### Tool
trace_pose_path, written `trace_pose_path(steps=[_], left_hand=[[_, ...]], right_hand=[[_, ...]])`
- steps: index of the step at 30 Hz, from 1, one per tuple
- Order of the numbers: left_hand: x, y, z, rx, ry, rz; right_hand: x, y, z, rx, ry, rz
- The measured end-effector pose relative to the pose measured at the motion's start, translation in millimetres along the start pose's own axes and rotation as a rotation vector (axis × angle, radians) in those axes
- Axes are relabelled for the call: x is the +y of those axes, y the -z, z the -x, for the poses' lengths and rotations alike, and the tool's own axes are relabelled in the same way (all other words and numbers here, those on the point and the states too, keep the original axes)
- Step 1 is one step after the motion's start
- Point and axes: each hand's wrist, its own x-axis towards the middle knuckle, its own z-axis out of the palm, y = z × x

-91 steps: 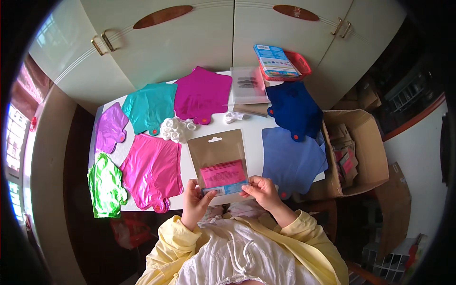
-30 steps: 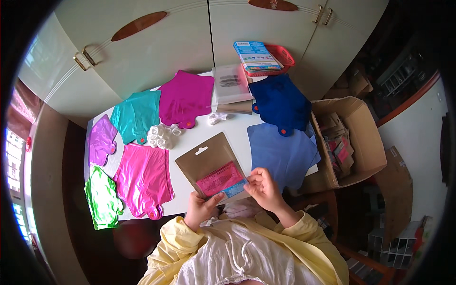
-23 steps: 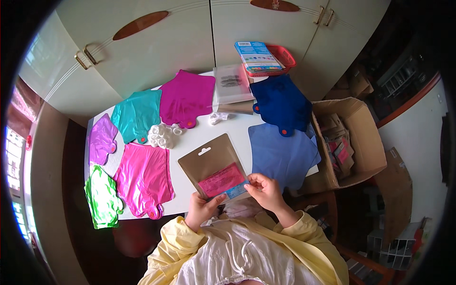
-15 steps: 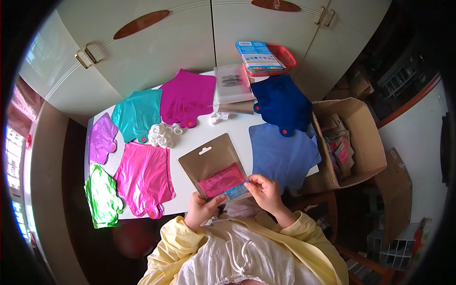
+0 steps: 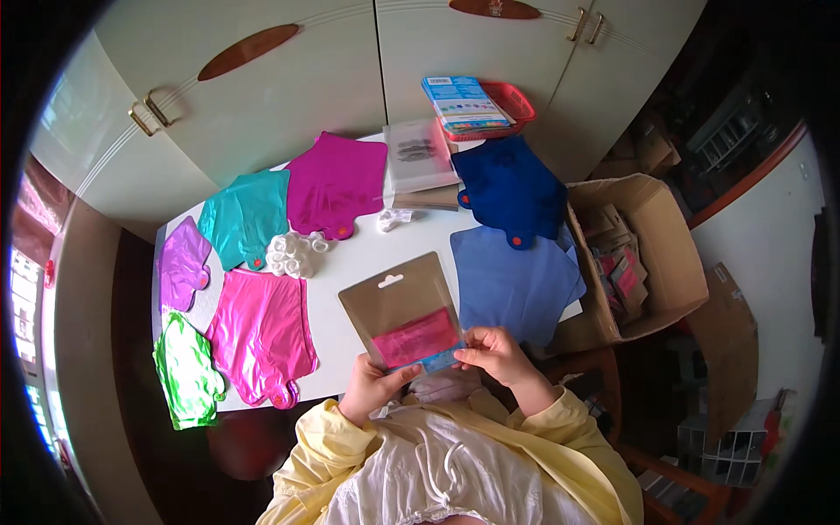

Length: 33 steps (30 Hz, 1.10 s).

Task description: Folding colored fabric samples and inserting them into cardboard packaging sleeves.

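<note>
Over the table's near edge I hold a flat bag [image 5: 398,297] with a brown backing, clear edges and a hang hole at its far end. Folded pink material [image 5: 418,339] shows in its near part, with a blue strip [image 5: 442,359] along the near edge. My left hand [image 5: 376,385] grips the near left corner, thumb on top. The near right corner is pinched between the thumb and fingers of my right hand [image 5: 497,357]. To the left lies a pink foil piece [image 5: 262,324]; a pale blue stack [image 5: 512,284] is to the right.
Small white rolls [image 5: 293,255] sit mid-table. Green [image 5: 188,372], purple [image 5: 184,267], teal [image 5: 245,219], magenta [image 5: 337,179] and dark blue [image 5: 512,188] flat pieces lie around. Behind are clear bags [image 5: 420,157] and a red basket [image 5: 516,105]. An open carton [image 5: 669,262] stands right.
The bag has turned slightly and shifted a little to the right and nearer me. Both hands keep their grip. The whole view has shifted slightly.
</note>
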Motion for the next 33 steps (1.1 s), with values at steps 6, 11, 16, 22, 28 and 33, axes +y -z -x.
trace_pose_path(steps=[6,11,16,22,28,33], left_hand=[[-2,7,-3,-0.185,0.032,0.109],[-2,7,-13,-0.180,0.038,0.029],[-6,7,-15,-0.059,0.072,0.005],[7,5,-11,-0.041,-0.001,-0.098],[-7,35,15,-0.029,0.008,-0.154],[8,65,48,-0.020,-0.185,-0.739]], right_hand=[[9,16,16,-0.024,-0.067,-0.162],[4,50,40,0.388,0.190,-0.386],[-41,113,65,0.911,0.706,-0.499],[-29,168,77,0.778,0.569,-0.746],[-24,95,37,0.618,0.324,-0.612],[-28,25,3,0.362,0.198,-0.293]])
